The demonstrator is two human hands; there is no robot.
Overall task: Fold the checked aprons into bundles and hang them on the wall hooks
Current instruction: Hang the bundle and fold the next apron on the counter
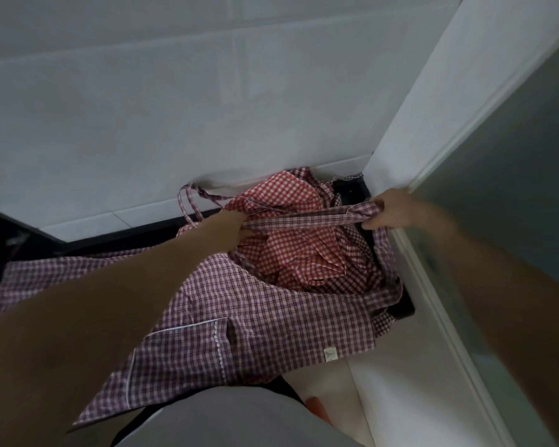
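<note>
Both hands are on a strap here: the right hand (391, 212), out by the white door frame (410, 117), pinches the far end of the purple-checked strap (307, 217), and the left hand (239, 229) grips the same strap nearer the heap, fingers partly buried in cloth, so the strap runs taut between them across the pile. Underneath lies the red gingham apron (291, 250), crumpled up in the far right corner of the dark counter (352, 185), hard against the tiled wall (175, 108). The purple checked apron (239, 314) spreads from that pile over the near edge, its white-trimmed pocket (178, 356) hanging towards the camera. My read: this is early work, sorting out and straightening the ties before any folding, and no bundle exists yet. Next move looks like drawing the strap clear of the red heap, or wrapping it around gathered cloth, and that calls for keeping tension even so the tie doesn't snag the looped straps (191, 204) lying at the wall edge. Which apron the taut strap belongs to I can't tell for certain; it seems to match the purple check. No wall hooks are in view, the left fingertips are hidden, and the counter's left end is dark and cut off.
</note>
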